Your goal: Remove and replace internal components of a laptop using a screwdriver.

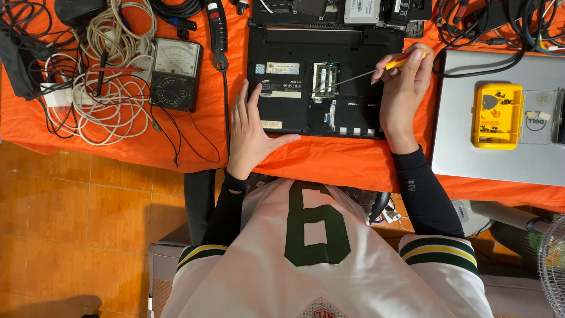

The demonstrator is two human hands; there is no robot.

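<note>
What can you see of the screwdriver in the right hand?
The screwdriver has a yellow handle with a red band and a thin bare metal shaft. The right hand grips the handle; the shaft slants down-left, its tip at the open memory bay of the upturned black laptop. Tip type is too small to tell.

2 hands (250,132), 1 screwdriver (376,68), 2 laptops (321,88), 1 multimeter (175,73)

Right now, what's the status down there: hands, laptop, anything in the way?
Left hand flat on upturned black laptop. Right hand grips screwdriver, tip at open memory bay. Cables and meter lie off left, clear.
</note>
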